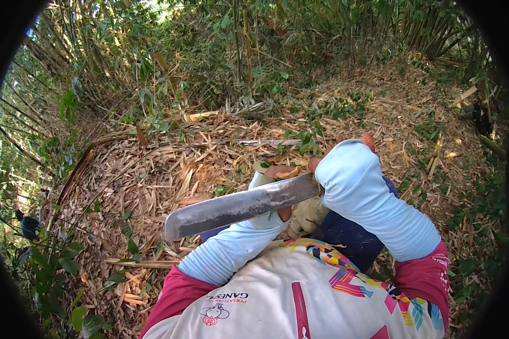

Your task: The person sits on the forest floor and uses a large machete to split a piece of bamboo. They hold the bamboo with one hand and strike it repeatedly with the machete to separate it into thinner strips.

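A long machete with a dull grey, stained blade lies across the middle of the view, its rounded tip pointing left. Its handle end disappears under my right hand, which is mostly covered by a pale blue sleeve; only fingertips show. My left hand sits right behind the blade near its handle end, fingers above the blade's back and the thumb showing below its edge. A small yellowish sliver lies against those fingers. Whether the left hand grips anything is hidden by the blade.
Dry bamboo leaves and split stalks cover the sloping ground. Green bamboo stems stand thick at the back. My knees in dark blue cloth are below the hands. Cut bamboo pieces lie at the far right.
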### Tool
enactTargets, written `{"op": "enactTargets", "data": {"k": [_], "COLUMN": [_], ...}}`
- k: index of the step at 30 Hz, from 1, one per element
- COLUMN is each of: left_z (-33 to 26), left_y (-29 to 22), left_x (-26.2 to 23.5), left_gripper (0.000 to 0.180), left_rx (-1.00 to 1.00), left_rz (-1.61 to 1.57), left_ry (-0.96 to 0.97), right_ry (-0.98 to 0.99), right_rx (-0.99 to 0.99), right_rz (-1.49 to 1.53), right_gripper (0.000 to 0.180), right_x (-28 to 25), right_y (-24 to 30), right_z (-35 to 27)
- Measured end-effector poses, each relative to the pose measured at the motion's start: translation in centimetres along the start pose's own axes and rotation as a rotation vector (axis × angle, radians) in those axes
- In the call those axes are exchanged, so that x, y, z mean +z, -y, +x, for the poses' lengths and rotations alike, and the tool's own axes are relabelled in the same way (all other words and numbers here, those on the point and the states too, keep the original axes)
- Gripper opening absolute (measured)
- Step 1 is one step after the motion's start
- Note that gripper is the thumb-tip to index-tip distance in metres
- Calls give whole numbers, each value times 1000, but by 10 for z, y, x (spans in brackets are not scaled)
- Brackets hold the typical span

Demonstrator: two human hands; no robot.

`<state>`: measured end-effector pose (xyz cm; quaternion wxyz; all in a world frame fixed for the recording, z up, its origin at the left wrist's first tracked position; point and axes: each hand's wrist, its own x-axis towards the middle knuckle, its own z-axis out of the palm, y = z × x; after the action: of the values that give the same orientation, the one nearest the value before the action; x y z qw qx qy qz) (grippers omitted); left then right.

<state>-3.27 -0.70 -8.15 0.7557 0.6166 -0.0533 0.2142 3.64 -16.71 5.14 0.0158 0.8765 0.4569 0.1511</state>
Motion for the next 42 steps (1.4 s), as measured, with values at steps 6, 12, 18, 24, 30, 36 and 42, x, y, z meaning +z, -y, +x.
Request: {"op": "enactTargets", "data": {"k": [6,12,18,24,30,36,42], "left_z": [8,-32,16,17,14,3,2], "left_y": [-1,-47,-22,-27,15,-16,3], "left_x": [18,29,-16,-6,-10,-4,1], "left_gripper": [35,12,34,43,46,37,44], "left_rx": [-49,393,246,161,119,-25,50], "left_rz": [-725,281,118,98,21,-75,194], "left_ry": [-131,451,-59,37,-43,58,-63], "right_ry": [184,227,-21,-76,-130,20,-89], "right_rx": [10,1125,766,570,99,-89,-127], "right_rz": [17,235,480,997,476,67,52], "right_gripper": [17,21,16,23,20,10,17], "right_x": [-1,-9,33,21,7,4,9], "right_y": [-14,-146,-136,-50,-20,-2,-3], "right_z": [24,56,-20,-37,-17,-6,2]}}
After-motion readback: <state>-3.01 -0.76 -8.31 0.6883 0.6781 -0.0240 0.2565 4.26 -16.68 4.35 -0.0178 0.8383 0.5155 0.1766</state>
